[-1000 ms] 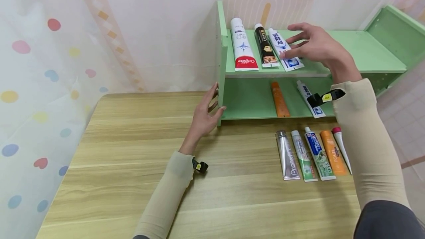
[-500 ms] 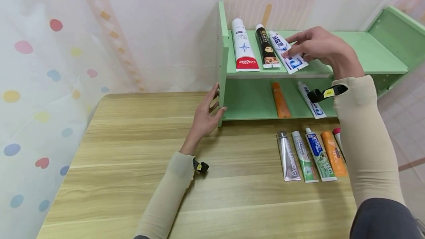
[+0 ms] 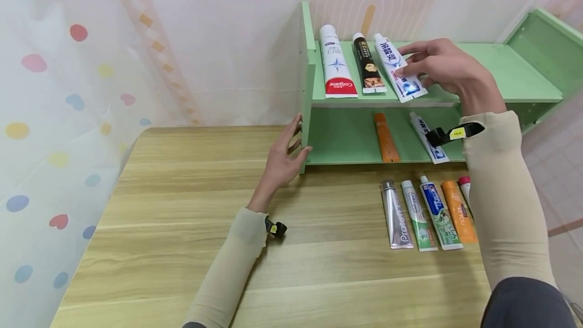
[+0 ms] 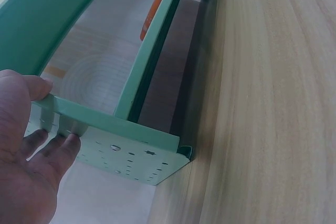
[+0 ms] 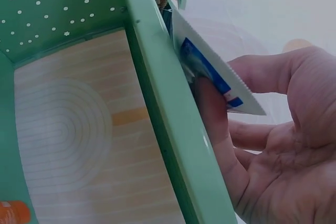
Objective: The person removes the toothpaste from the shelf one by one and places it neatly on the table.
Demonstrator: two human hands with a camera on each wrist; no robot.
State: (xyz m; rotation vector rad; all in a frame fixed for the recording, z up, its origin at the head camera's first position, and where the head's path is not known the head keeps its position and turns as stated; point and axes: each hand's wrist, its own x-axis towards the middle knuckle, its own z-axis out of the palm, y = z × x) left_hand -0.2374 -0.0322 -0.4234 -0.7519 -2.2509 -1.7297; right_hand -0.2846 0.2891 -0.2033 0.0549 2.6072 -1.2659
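My right hand (image 3: 448,67) pinches the crimped lower end of a white-and-blue toothpaste tube (image 3: 395,65) at the front of the green rack's upper shelf. In the right wrist view, fingertips are under the tube's flat end (image 5: 210,69), close to the shelf edge. Left of it lie a black toothpaste tube (image 3: 368,63) and a large white Colgate tube with a red end (image 3: 337,62). My left hand (image 3: 281,158) touches the rack's left side panel (image 4: 123,142), its thumb at the front edge and its fingers against the outer face.
On the lower shelf are an orange tube (image 3: 386,138) and another white-and-blue tube (image 3: 423,130). Before the rack, several tubes lie in a row on the wooden table (image 3: 182,247), among them a silver one (image 3: 396,216). A patterned curtain (image 3: 227,39) hangs behind.
My right hand has closed its fingers on the white-and-blue tube and shifted it slightly right, away from the black one. The left hand stays at the side panel.
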